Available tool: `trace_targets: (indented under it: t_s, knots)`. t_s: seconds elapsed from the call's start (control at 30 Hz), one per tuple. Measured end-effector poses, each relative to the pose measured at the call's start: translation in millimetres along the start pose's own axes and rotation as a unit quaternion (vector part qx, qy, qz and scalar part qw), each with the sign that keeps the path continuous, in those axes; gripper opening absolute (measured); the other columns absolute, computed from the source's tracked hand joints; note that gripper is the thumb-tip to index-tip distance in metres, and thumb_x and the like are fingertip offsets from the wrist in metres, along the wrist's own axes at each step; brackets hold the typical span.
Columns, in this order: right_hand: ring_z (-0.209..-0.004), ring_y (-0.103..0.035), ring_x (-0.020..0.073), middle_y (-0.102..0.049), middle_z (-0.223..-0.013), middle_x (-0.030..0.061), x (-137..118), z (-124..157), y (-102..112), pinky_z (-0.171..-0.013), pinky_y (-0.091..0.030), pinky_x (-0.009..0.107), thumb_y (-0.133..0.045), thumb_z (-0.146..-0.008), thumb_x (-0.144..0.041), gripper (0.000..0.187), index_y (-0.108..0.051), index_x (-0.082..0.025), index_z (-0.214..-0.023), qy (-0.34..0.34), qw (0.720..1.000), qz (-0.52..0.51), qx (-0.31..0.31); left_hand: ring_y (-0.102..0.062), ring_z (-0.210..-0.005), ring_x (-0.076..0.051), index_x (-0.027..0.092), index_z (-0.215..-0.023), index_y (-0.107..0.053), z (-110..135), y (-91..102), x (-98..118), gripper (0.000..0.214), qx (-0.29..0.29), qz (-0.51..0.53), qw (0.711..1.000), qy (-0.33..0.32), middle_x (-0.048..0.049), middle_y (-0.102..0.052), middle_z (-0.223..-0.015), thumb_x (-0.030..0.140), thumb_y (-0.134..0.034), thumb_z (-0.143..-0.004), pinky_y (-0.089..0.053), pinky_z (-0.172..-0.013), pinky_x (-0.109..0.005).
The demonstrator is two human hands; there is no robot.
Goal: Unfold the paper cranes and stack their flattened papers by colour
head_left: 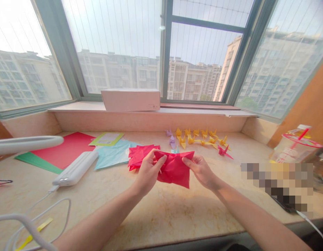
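A creased sheet of red origami paper [174, 170] is held up above the stone ledge between both hands. My left hand [151, 167] pinches its left upper side, thumb on the near face. On the opposite side, my right hand [200, 169] grips the upper right corner between thumb and fingers. Just left of my left hand lies a pile of folded red papers [140, 155]. Behind the held sheet, a light blue paper crane [175, 150] is partly covered. Several yellow paper cranes [203, 141] stand beyond, with a red crane [224, 151] and purple cranes [172, 141] near them.
Light blue sheets [111, 155], red sheets [67, 150] and a yellow-edged packet [106, 138] lie left. A white power bank [76, 167] trails a cable [69, 212]. A drink cup [292, 148] with a straw stands right. A white box [130, 100] sits on the sill.
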State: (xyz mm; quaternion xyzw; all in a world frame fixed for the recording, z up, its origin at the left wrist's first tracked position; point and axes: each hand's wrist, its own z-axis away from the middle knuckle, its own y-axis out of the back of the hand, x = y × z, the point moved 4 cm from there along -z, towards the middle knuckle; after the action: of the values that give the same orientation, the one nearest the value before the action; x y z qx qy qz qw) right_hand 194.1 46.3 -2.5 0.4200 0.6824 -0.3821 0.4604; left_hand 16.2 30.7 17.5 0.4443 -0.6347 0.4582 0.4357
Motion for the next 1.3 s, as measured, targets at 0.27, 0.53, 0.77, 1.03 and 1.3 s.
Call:
trace_targets:
  t_s: [0.27,0.53,0.77,1.03,1.3]
  knots:
    - [-0.066,-0.068,0.02,-0.075,-0.077,0.0043,-0.6,1.2,-0.7,-0.065,-0.053,0.033,-0.068,-0.084,-0.044,0.028,-0.077,-0.019,-0.092,-0.001,1.0,0.011,0.028,-0.064,-0.054,-0.015,0.02,-0.086,-0.053,2.4,-0.5,3.5,0.027,0.023,-0.03,0.999,-0.016,0.002,-0.068,-0.066,0.043,-0.068,-0.083,-0.049,-0.049,-0.022]
    - [-0.066,-0.067,0.0214,-0.075,-0.079,0.0049,1.2,0.9,3.2,-0.062,-0.052,0.033,-0.07,-0.083,-0.042,0.025,-0.075,-0.02,-0.093,0.026,0.996,-0.009,0.084,-0.065,-0.06,-0.014,0.019,-0.094,-0.053,0.8,1.6,3.6,0.035,-0.001,-0.029,0.999,0.017,0.0003,-0.068,-0.074,0.047,-0.07,-0.08,-0.047,-0.053,-0.021]
    - [-0.081,-0.069,0.0225,-0.076,-0.09,0.0062,-5.8,0.0,14.1,-0.075,-0.052,0.033,-0.07,-0.083,-0.04,0.026,-0.072,-0.018,-0.097,0.019,0.995,0.019,0.101,-0.063,-0.068,-0.015,0.017,-0.104,-0.051,-4.8,7.0,-18.3,0.048,-0.069,-0.088,0.99,0.091,0.0006,-0.064,-0.076,0.041,-0.079,-0.072,-0.042,-0.059,-0.023]
    - [-0.069,-0.068,0.0187,-0.076,-0.078,0.0057,-11.4,-2.0,22.3,-0.068,-0.05,0.03,-0.078,-0.075,-0.044,0.03,-0.071,-0.017,-0.086,-0.055,0.995,0.053,0.058,-0.056,-0.066,-0.011,0.019,-0.103,-0.052,-7.4,4.6,-18.1,0.047,-0.114,-0.076,0.989,0.062,0.0034,-0.058,-0.076,0.035,-0.081,-0.069,-0.04,-0.061,-0.023]
    - [-0.071,-0.066,0.0161,-0.074,-0.076,0.0021,-9.8,-5.2,28.3,-0.071,-0.049,0.027,-0.081,-0.073,-0.039,0.024,-0.072,-0.02,-0.086,0.02,0.992,-0.001,0.123,-0.062,-0.078,-0.014,0.018,-0.103,-0.059,-1.9,3.6,-15.5,0.04,-0.155,-0.024,0.982,0.104,-0.0019,-0.064,-0.089,0.029,-0.08,-0.071,-0.044,-0.067,-0.023]
